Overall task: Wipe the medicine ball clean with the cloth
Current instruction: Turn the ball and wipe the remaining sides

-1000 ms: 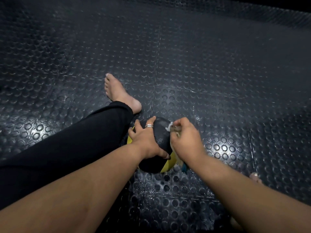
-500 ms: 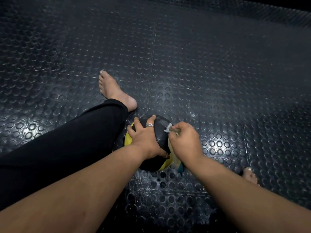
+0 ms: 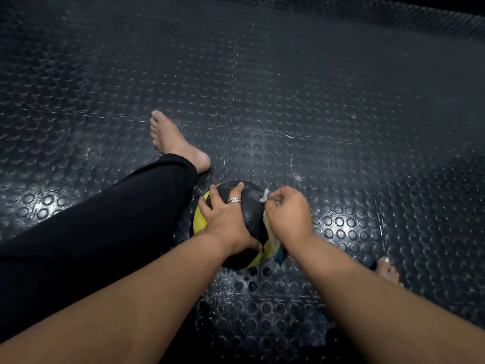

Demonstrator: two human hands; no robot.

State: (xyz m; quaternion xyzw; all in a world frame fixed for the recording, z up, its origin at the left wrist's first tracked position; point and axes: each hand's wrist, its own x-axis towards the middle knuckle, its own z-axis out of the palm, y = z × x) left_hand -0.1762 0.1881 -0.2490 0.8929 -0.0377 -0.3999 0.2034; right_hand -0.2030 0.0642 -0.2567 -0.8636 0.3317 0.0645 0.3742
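Fingers of the left hand lie spread and nearly straight over the top of the ball, pressing it down, a ring on one of them. The right hand is curled tight round a bunched cloth, pale with a blue corner hanging below the wrist, and holds it against the ball's right flank. A frayed white tuft pokes out above the knuckles.

The ball, black with yellow bands, sits on the studded mat near its near edge, just beside the left leg and between the two bare feet.

Several things could go wrong from here. The mat shines as if wet, and the ball is round, so a hard sideways stroke could roll it out from under the flat left palm, which presses but does not clasp. The cloth is wadded small, so it likely touches only a narrow strip; the underside and the left flank, hidden against the leg, may be missed unless the ball is turned. The dangling corner could drag over the mat and carry dirt back.

Against half a second earlier, the right hand sits a little lower on the flank, and the left hand's spread and place match.
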